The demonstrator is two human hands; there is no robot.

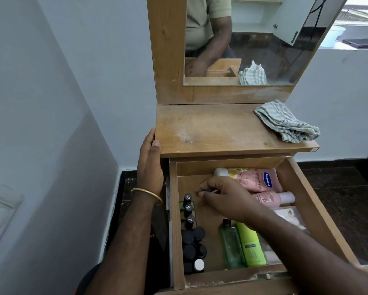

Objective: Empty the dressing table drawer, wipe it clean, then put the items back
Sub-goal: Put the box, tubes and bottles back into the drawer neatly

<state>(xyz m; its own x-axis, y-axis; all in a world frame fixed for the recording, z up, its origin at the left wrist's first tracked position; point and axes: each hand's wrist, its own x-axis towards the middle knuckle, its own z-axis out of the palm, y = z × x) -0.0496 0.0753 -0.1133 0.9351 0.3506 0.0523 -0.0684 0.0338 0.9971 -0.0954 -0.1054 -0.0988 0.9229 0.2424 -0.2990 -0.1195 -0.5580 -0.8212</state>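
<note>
The wooden drawer point(175, 220) of the dressing table stands pulled out. Inside lie a pink Vaseline bottle point(257, 179), a smaller pink bottle point(272, 199), a lime green tube point(251, 245), a clear green bottle point(231, 245) and a row of small black-capped bottles point(188, 207) and jars point(193, 243) along the left side. My right hand point(223, 199) hovers inside the drawer above its middle, fingers loosely curled, holding nothing that I can see. My left hand point(151, 165) rests flat against the table's left edge, thumb on the top.
A striped grey-green cloth point(287, 122) lies crumpled on the right of the table top point(210, 128). A mirror point(242, 39) rises behind it. A grey wall runs close on the left, with dark floor on the right.
</note>
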